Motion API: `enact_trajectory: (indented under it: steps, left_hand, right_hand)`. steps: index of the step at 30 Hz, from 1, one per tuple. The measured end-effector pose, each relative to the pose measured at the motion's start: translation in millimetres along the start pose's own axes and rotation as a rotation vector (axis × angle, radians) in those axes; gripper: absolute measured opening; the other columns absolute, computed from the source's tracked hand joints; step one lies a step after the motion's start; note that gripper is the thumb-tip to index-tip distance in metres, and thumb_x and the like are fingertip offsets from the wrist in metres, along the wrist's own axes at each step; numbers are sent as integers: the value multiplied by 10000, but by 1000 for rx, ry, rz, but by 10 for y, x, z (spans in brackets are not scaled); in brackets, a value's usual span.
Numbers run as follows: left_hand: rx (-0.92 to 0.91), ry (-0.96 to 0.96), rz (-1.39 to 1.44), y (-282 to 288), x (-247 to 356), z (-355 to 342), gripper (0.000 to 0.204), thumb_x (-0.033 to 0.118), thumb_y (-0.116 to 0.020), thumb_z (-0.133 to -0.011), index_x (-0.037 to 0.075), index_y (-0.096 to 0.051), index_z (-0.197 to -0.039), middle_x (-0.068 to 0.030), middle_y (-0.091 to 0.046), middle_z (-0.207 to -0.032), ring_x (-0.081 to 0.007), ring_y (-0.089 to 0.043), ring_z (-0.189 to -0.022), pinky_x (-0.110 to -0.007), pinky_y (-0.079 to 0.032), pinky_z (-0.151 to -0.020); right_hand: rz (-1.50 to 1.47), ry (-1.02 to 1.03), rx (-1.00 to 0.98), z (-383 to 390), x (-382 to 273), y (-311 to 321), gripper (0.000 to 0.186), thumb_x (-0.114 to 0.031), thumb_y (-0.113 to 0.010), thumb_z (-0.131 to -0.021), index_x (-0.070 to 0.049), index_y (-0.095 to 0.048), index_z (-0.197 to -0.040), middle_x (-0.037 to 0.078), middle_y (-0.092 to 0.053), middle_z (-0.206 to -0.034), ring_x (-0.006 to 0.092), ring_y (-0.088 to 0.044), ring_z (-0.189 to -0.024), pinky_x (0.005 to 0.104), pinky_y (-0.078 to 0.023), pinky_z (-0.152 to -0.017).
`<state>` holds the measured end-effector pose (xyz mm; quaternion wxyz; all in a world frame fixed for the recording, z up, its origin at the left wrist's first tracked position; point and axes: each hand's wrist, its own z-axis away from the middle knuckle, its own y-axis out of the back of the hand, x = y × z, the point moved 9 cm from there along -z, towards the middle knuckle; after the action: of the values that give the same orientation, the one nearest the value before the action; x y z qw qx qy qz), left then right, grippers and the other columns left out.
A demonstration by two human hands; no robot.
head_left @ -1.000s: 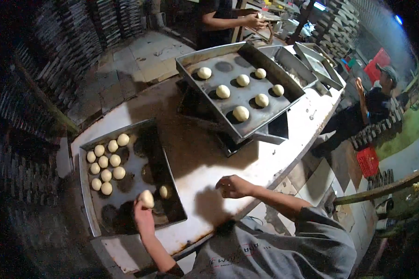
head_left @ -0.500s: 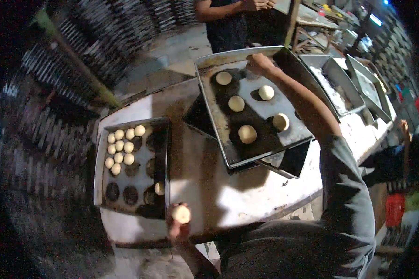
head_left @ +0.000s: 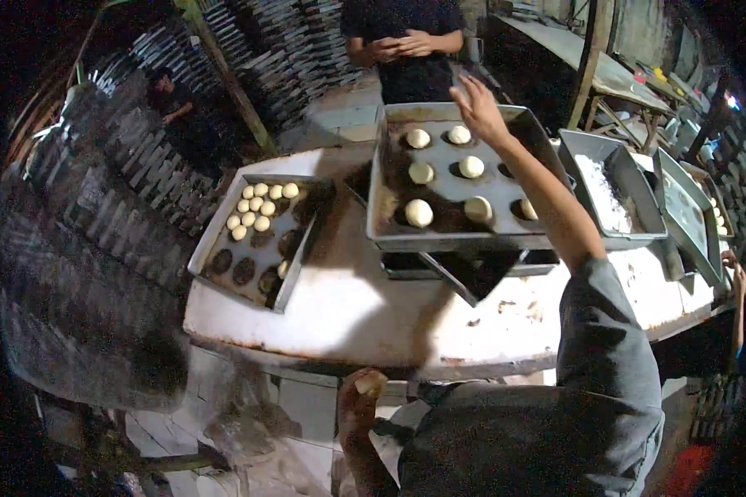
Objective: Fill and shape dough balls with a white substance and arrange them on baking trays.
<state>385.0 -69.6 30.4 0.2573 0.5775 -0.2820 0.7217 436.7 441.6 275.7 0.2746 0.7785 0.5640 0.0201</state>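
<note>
My right hand point(head_left: 481, 113) is open, its fingers spread over the far edge of the large metal tray point(head_left: 460, 241), with nothing in them. Spaced-out dough balls lie in that tray; a pale dough ball point(head_left: 459, 134) sits just left of the hand, and my forearm covers part of the right side. Below the table's near edge, my left hand point(head_left: 356, 411) is closed round another dough ball point(head_left: 371, 383). At the left stands a smaller tray point(head_left: 283, 300) with small dough balls point(head_left: 261, 190) bunched at its far end and one by its right wall.
Under the large tray, other dark trays point(head_left: 472, 286) are stacked crookedly on the white table point(head_left: 348, 319). To the right stand a tray of white powder point(head_left: 605, 190) and a tilted tray point(head_left: 688, 215). Across the table stands a person point(head_left: 406, 50); another person's hand point(head_left: 738, 273) shows far right.
My right hand has opened and lifted off the large tray, leaving a dough ball where it was. My left hand has drawn back from the table with its dough ball. The view has shifted.
</note>
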Motion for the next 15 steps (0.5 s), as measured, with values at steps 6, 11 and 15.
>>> enact_trajectory:
  steps: [6, 11, 15]
  left_hand:
    - [-397, -107, 452, -1344, -692, 526, 291, -8, -563, -768, -18, -500, -1053, -123, -554, -1049, -215, -536, -966, -322, -400, -881]
    - [15, 28, 306, -1951, -913, 998, 162, -4, -509, -794, -43, -539, -949, -50, -579, -911, -126, -530, -843, -254, -411, -774]
    - [-92, 67, 143, -2605, -1053, 1130, 126, -1, -567, -752, -17, -543, -875, -40, -567, -843, -115, -523, -788, -257, -426, -708]
  right_hand:
    - [-590, -61, -44, 2285, -1067, 1922, 110, -83, -448, -834, -22, -531, -794, 74, -472, -637, 189, -460, -630, 311, -386, -581]
    - [-819, -951, -854, 4355, -1377, 1831, 338, -283, -378, -917, -16, -536, -1051, 100, -536, -1083, 159, -509, -937, 305, -412, -836]
    - [-1112, -1396, -809, 4613, -1192, 2031, 446, -390, -308, -923, -48, -481, -1151, 62, -497, -1143, 164, -442, -1069, 290, -335, -916]
